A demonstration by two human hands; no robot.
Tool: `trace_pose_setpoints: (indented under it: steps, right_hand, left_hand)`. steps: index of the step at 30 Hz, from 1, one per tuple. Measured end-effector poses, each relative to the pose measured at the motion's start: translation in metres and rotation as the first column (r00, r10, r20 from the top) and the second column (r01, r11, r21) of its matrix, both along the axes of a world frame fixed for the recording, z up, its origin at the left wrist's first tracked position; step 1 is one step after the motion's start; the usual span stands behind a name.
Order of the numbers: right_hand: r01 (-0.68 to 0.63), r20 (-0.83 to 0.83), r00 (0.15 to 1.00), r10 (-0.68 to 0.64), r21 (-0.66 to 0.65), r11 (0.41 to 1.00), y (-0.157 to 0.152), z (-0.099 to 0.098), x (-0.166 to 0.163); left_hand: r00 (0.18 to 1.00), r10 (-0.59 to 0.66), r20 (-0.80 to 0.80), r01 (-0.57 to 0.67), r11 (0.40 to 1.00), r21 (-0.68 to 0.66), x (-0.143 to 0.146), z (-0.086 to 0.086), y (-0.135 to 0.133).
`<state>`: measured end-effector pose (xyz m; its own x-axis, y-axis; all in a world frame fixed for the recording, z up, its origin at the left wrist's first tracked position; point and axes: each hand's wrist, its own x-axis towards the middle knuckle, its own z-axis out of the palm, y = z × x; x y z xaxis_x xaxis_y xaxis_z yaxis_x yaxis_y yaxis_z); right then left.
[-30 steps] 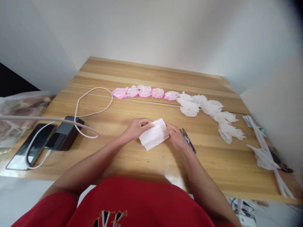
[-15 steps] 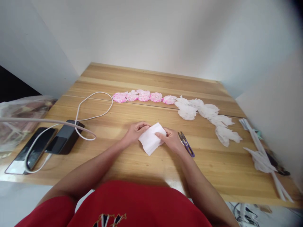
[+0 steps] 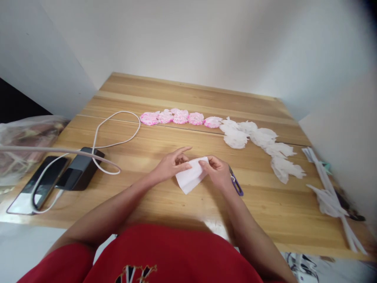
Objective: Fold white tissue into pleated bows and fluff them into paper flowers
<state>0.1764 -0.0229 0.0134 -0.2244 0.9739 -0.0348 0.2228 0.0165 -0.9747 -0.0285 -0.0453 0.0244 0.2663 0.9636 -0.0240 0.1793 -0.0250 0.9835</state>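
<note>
Over the wooden surface [image 3: 176,210], a folded-looking white sheet [image 3: 191,180] is pinched near its upper right corner by the thumb and fingers of the right hand [image 3: 216,169]. Its upper left edge is touched by the thumb of the left hand [image 3: 173,165], whose index finger is raised; whether it is gripped there cannot be told. Purple snips [image 3: 238,187] are partly hidden by the right hand, and pink-edged ruffled pieces [image 3: 180,116] are lined up beyond.

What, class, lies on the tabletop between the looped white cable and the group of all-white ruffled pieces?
A row of pink-and-white ruffled pieces, between the white cable and the all-white pieces, seen in the head view.
</note>
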Motion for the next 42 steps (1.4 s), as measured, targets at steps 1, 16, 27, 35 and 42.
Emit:
trace_pose_setpoints:
  steps: [1, 16, 27, 35, 42]
  right_hand:
    - [0.007, 0.000, 1.000, -0.007, 0.007, 1.000, 0.000, -0.001, 0.000]
    - [-0.493, 0.549, 0.833, 0.062, 0.687, 0.534, -0.003, 0.028, 0.002]
    - [-0.625, 0.753, 0.642, 0.143, 0.407, 0.666, -0.052, -0.008, 0.016]
    - [-0.653, 0.757, 0.643, 0.111, 0.467, 0.596, -0.065, 0.001, -0.009]
    - [-0.657, 0.783, 0.618, 0.074, 0.463, 0.595, -0.067, -0.017, -0.013]
  left_hand:
    - [0.999, -0.007, -0.035, 0.007, 1.000, -0.009, 0.000, -0.001, 0.001]
    - [0.610, 0.451, -0.651, 0.394, 0.540, 0.744, -0.047, 0.031, -0.032]
    - [0.602, 0.161, -0.782, 0.427, 0.763, 0.485, -0.050, -0.036, -0.081]
    - [0.643, 0.137, -0.753, 0.406, 0.773, 0.487, -0.049, -0.031, -0.085]
    - [0.710, 0.118, -0.694, 0.332, 0.813, 0.478, -0.051, -0.037, -0.086]
